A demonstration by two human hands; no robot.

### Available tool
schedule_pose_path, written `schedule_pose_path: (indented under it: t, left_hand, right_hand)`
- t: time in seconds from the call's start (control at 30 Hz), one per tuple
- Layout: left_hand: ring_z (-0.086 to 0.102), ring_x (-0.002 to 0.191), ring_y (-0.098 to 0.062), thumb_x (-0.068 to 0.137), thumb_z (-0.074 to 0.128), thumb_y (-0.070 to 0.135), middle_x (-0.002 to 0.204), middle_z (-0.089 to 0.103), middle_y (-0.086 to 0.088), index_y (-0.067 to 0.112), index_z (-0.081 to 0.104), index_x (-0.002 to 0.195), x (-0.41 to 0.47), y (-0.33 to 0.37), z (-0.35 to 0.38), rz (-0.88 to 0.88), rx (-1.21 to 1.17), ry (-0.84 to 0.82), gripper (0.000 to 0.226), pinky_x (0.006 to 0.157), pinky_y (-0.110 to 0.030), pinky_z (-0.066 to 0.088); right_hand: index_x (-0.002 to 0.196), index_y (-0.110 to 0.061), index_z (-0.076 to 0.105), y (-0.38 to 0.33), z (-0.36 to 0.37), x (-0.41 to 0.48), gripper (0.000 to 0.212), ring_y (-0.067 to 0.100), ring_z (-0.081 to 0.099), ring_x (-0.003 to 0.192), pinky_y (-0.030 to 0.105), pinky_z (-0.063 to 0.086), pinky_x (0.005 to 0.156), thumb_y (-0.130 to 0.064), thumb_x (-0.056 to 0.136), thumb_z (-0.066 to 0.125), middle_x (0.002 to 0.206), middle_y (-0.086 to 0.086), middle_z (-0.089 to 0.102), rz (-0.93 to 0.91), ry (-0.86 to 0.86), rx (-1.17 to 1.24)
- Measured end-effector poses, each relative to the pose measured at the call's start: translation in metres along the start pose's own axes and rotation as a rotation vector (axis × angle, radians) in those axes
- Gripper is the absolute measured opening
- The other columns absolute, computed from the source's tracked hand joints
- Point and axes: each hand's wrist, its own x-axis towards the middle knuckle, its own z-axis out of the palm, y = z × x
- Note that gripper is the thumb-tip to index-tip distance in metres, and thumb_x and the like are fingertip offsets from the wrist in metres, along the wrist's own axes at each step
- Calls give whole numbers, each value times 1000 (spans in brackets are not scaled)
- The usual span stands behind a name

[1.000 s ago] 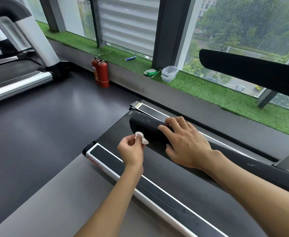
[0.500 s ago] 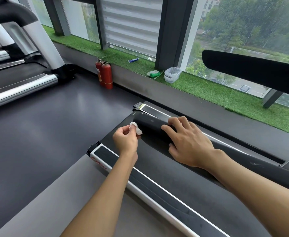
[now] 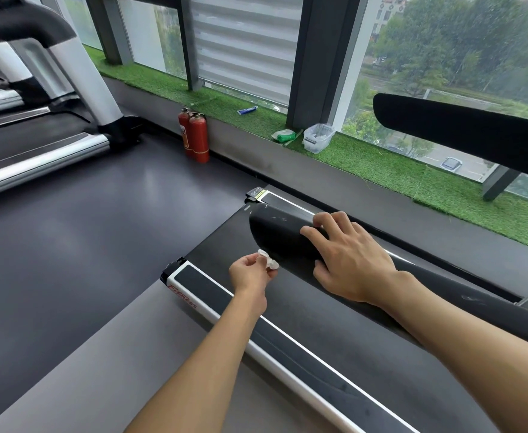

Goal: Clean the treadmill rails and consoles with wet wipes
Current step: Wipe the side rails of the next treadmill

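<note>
- Neighbouring treadmill (image 3: 37,160), far left: silver side rail and a silver upright with a black base, standing on the dark grey floor (image 3: 100,229).
- Fire extinguishers (image 3: 195,135), two, red: upright and side by side on the floor, against the low wall under the window sill.
- Blue tube (image 3: 247,110): lying flat on the sill's artificial grass (image 3: 381,164), far centre.
- Left hand (image 3: 250,275), centre: thumb and fingertips pinch the wet wipe, arm reaching in from the near edge across the side rail.
- Wet wipe (image 3: 267,260): small, white and crumpled, held at the lower edge of the handrail's rounded end. I cannot tell whether it touches.
- Side rail (image 3: 287,360) of the treadmill at hand: white edge with a black inlay and red lettering near its far end, running from centre to near right.
- Belt (image 3: 334,323): black, lying between the side rail and the handrail.
- Handrail (image 3: 278,235): black and padded, with pale scuffs on top of its rounded end.
- Soft pack (image 3: 284,135), green and white: on the sill grass, just left of the clear plastic tub (image 3: 318,138).
- Right hand (image 3: 350,260): clasps the handrail just behind its end, fingers curled over the top and thumb underneath.
- Second handrail (image 3: 459,132): black, far right, in front of the window.
</note>
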Motion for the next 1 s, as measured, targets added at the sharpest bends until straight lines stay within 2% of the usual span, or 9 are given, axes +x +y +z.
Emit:
schedule_pose_path:
  t: [0.13, 0.2, 0.37, 0.5, 0.57, 0.67, 0.73, 0.9, 1.0]
  left_hand:
    - [71, 88, -31, 91, 65, -4, 91, 70, -18, -2, 66, 93, -25, -16, 5, -181, -16, -135, 3, 86, -38, 60]
    - [69, 82, -29, 91, 66, -3, 85, 68, -16, -3, 66, 93, -33, -23, 3, -189, 5, -171, 1, 87, -40, 60]
    - [69, 94, -22, 96, 66, 10, 101, 69, -8, 12, 66, 99, -39, -12, -16, 40, 203, -146, 4, 81, -31, 60]
    - [71, 90, -17, 95, 67, 21, 98, 72, -5, 14, 67, 103, -70, 17, -18, 313, 275, -252, 10, 71, -21, 58]
    - [72, 88, -17, 94, 69, 22, 95, 73, -6, 13, 67, 103, -92, 28, -6, 384, 257, -336, 13, 71, -23, 58]
    - [74, 88, -20, 94, 69, 16, 95, 74, -11, 9, 65, 103, -127, 30, 22, 395, 224, -475, 13, 75, -28, 58]
    - [74, 89, -20, 94, 68, 13, 95, 75, -11, 7, 65, 103, -152, 23, 42, 358, 212, -589, 11, 76, -26, 57]
    - [73, 94, -24, 101, 56, 11, 96, 76, -13, 4, 67, 105, -217, -10, 93, 269, 277, -849, 14, 85, -35, 58]
    - [73, 91, -18, 102, 51, 8, 94, 76, -7, 9, 69, 105, -255, -34, 122, 389, 445, -1006, 18, 83, -33, 59]
  right_hand:
    - [133, -19, 44, -1, -2, -1, 56, 29, 42, 118, 43, 49, 92, -37, 81, 49, 130, 6, 43, -1, 6, 14]
    - [134, -20, 43, -2, -4, -2, 56, 28, 41, 119, 43, 48, 93, -37, 82, 48, 131, 6, 43, 10, -9, 24]
    - [136, -24, 42, -1, -8, -3, 55, 27, 40, 119, 41, 43, 97, -36, 83, 50, 131, 3, 41, 14, -16, 42]
    - [133, -25, 50, -6, -14, -12, 46, 22, 41, 121, 42, 30, 104, -38, 89, 48, 127, -2, 49, 41, 56, 58]
    - [130, -25, 53, -12, -20, -25, 40, 20, 47, 116, 37, 32, 101, -39, 94, 43, 121, -5, 54, 88, 129, 212]
    - [132, -24, 51, -13, -32, -59, 34, 13, 53, 107, 32, 44, 93, -36, 102, 38, 121, -7, 55, 206, 188, 597]
    - [135, -21, 50, -3, -38, -91, 34, 9, 55, 104, 27, 47, 89, -29, 103, 41, 123, -6, 53, 286, 256, 721]
    - [136, -15, 54, 33, -48, -179, 37, 3, 53, 100, 12, 44, 86, -20, 99, 55, 119, -4, 53, 459, 458, 719]
    - [127, -13, 63, 59, -53, -233, 30, 2, 56, 92, 10, 43, 82, -13, 97, 58, 109, -4, 57, 604, 589, 652]
